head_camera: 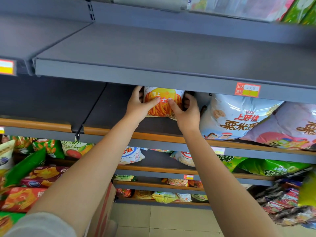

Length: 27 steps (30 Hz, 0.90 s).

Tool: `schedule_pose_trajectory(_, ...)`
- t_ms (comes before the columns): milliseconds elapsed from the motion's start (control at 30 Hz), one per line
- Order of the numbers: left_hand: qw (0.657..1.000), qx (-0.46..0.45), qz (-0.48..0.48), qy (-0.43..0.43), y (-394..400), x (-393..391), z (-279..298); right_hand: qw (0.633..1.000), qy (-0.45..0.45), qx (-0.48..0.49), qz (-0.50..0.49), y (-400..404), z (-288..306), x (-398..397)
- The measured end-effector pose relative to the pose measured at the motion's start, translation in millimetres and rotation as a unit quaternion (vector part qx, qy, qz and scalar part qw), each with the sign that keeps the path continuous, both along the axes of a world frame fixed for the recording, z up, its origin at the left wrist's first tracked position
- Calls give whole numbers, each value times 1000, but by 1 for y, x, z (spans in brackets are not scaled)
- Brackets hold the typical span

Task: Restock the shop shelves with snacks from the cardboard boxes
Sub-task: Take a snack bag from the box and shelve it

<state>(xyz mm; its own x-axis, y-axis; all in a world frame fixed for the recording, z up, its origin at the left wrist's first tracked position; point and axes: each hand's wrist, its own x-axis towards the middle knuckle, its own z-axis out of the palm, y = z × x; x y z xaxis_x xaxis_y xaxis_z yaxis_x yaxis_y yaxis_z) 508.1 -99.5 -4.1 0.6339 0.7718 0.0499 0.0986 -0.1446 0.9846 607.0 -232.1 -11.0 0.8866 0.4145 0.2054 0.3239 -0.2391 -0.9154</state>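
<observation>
An orange and white snack bag (163, 94) with a picture of fries stands upright on the dark middle shelf (109, 115), its top hidden under the shelf above. My left hand (138, 105) grips its left edge, thumb across the front. My right hand (187, 112) grips its right edge the same way. A cardboard box (102, 212) with red print sits low at the bottom, under my left arm.
Large pale blue and pink puffed bags (236, 117) lie just right of the orange bag. The grey shelf above (153, 53) carries nothing in view. Lower shelves hold green, red and white snack bags (42, 168). More packets (287, 202) pile at lower right over a tiled floor.
</observation>
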Motion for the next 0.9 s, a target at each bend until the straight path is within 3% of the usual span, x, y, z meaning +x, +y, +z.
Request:
schedule_pose_trajectory(100, 1000, -2, 14, 27, -2, -6, -1, 999, -27, 37, 0, -9, 2, -23)
schedule_pose_trajectory(233, 998, 16, 39, 35, -9, -32, 8, 984, 79, 72, 141, -9, 5, -49)
schedule_pose_trajectory(367, 994, -5, 101, 39, -16, -88, 6, 960, 129, 51, 244, 7, -12, -73)
schedule_pose_trajectory(633, 960, -37, 152, 232, -3, -281, -40, 899, 134, -83, 408, 77, -57, -193)
schedule_pose_trajectory(767, 946, -34, 222, 232, 19, -387, -62, 849, 109, -159, 492, 115, -83, -285)
schedule_pose_trajectory(900, 924, 33, 294, 244, 58, -484, -83, 839, 65, -191, 506, 171, -104, -373)
